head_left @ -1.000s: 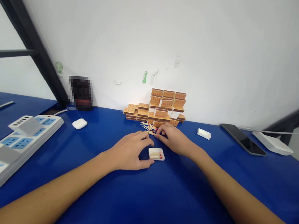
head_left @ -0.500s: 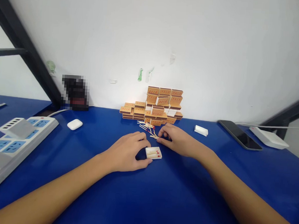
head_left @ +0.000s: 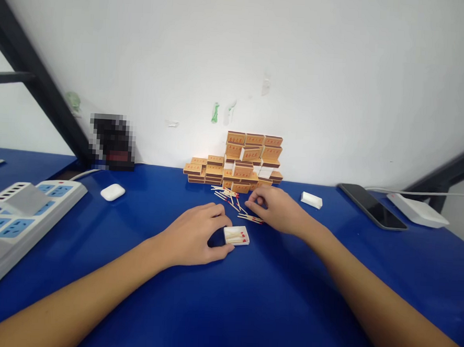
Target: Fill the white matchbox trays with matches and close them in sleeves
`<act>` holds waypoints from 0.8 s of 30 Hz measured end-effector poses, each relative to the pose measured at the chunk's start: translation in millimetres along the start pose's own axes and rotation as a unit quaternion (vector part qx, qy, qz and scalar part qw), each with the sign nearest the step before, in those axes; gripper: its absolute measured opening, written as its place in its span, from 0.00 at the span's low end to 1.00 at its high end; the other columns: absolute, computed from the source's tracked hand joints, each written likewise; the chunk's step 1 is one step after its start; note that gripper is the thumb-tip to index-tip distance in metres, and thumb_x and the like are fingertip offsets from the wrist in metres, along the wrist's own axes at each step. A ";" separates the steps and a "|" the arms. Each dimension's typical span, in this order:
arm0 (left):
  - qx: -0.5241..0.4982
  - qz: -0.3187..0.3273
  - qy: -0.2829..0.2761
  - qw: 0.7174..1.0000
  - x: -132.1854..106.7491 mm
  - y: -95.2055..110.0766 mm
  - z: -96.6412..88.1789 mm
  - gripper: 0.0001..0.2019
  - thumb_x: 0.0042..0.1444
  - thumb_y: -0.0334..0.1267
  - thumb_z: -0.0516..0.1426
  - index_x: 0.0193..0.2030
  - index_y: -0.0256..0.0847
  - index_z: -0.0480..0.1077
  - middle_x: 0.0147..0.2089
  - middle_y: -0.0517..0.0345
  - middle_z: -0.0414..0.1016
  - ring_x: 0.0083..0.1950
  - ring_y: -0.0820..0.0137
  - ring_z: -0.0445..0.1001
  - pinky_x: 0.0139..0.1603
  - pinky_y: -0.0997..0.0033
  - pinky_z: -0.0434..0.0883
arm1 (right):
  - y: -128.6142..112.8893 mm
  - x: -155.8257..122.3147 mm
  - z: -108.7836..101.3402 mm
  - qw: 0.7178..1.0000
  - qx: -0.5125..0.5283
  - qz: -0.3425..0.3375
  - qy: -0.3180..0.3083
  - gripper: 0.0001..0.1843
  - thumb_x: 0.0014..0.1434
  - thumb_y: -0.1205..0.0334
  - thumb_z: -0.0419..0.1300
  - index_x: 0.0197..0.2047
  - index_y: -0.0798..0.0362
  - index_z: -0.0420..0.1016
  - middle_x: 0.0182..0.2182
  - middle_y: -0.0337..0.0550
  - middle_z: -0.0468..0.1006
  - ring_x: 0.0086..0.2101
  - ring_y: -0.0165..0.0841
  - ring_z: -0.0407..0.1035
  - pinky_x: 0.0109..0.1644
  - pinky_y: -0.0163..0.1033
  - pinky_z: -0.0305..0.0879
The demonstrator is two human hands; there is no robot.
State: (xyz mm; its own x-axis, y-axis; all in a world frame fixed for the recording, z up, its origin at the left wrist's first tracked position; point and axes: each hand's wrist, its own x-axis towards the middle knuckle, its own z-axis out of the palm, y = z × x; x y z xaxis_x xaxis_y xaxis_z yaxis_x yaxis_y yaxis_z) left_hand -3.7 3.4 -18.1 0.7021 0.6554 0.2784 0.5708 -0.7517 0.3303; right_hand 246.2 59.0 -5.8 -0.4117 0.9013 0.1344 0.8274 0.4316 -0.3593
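Thumb and fingers of my left hand (head_left: pixel 199 236) close around the left end of a white matchbox tray (head_left: pixel 230 242) on the blue table. Several red-tipped matches (head_left: pixel 236 235) lie inside the tray. Just beyond it, my right hand (head_left: pixel 275 207) is closed with curled fingers; whatever may be in them is hidden. A few loose matches (head_left: pixel 248 217) lie by its thumb, their heads pointing right. More matches (head_left: pixel 226 193) are scattered in a small heap before a stack of orange matchboxes (head_left: pixel 243 170) against the wall.
A small white box (head_left: pixel 311 200), a black phone (head_left: pixel 371 205) and a white device (head_left: pixel 418 211) lie to the right. On the left are a white earbud case (head_left: pixel 113 192) and a power strip (head_left: pixel 32 229) with plugs. A pixelated dark object (head_left: pixel 116 143) stands against the wall.
My right hand has shifted slightly right and away from me. The matches by its thumb now lie more level and further right. My left hand stays at the tray.
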 end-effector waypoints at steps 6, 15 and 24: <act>0.000 -0.009 0.000 1.000 -0.1 -2.6 -0.4 0.14 0.63 0.47 0.61 0.51 0.43 0.77 0.45 0.53 0.75 0.46 0.62 0.74 0.47 0.60 0.73 | -1.8 3.8 -1.0 0.999 0.005 0.010 -0.031 0.16 0.66 0.53 0.61 0.28 0.51 0.73 0.27 0.42 0.77 0.28 0.33 0.67 0.32 0.40 0.57; 0.001 -0.010 0.003 1.000 -0.7 -5.1 -0.1 0.15 0.63 0.47 0.62 0.52 0.43 0.77 0.46 0.53 0.75 0.46 0.62 0.75 0.46 0.60 0.73 | 26.7 -21.7 -26.7 0.995 -0.011 -0.022 -0.096 0.06 0.60 0.59 0.63 0.33 0.50 0.79 0.31 0.43 0.77 0.31 0.35 0.68 0.34 0.40 0.61; 0.005 -0.015 -0.010 1.000 1.0 -3.4 -1.9 0.14 0.63 0.47 0.61 0.51 0.42 0.77 0.45 0.53 0.74 0.47 0.62 0.74 0.47 0.60 0.73 | 27.9 -23.5 -23.4 0.993 -0.007 -0.022 -0.114 0.04 0.58 0.66 0.62 0.32 0.49 0.77 0.30 0.40 0.76 0.30 0.34 0.66 0.33 0.40 0.60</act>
State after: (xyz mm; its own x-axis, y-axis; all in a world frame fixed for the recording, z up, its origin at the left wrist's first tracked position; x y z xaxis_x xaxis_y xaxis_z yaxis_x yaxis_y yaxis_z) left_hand -5.7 6.8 -17.3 0.6928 0.6767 0.2494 0.5961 -0.7319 0.3300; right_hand 287.9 50.8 2.6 -0.5219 0.8507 -0.0629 0.8114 0.4723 -0.3444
